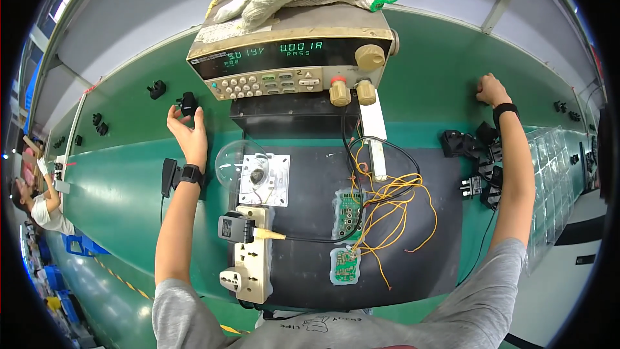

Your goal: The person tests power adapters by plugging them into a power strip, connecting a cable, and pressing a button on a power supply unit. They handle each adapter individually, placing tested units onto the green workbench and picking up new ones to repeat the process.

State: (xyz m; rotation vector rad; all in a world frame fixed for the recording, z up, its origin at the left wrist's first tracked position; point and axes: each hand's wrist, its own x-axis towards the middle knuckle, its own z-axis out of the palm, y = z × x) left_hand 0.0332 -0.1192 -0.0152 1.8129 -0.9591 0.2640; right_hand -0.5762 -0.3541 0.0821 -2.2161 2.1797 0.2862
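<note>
The left hand is closing its fingers round a small black adapter out on the green bench. It looks light, hard and smooth, best pinched by its flat sides. The right hand is curling on the bench; I cannot tell whether it holds anything. More black adapters are lying near that arm, and the meter box and yellow wires are crowding the middle.

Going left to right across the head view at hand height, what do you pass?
Left hand on a black adapter, test meter, pile of black adapters, right hand, clear blister trays.
</note>
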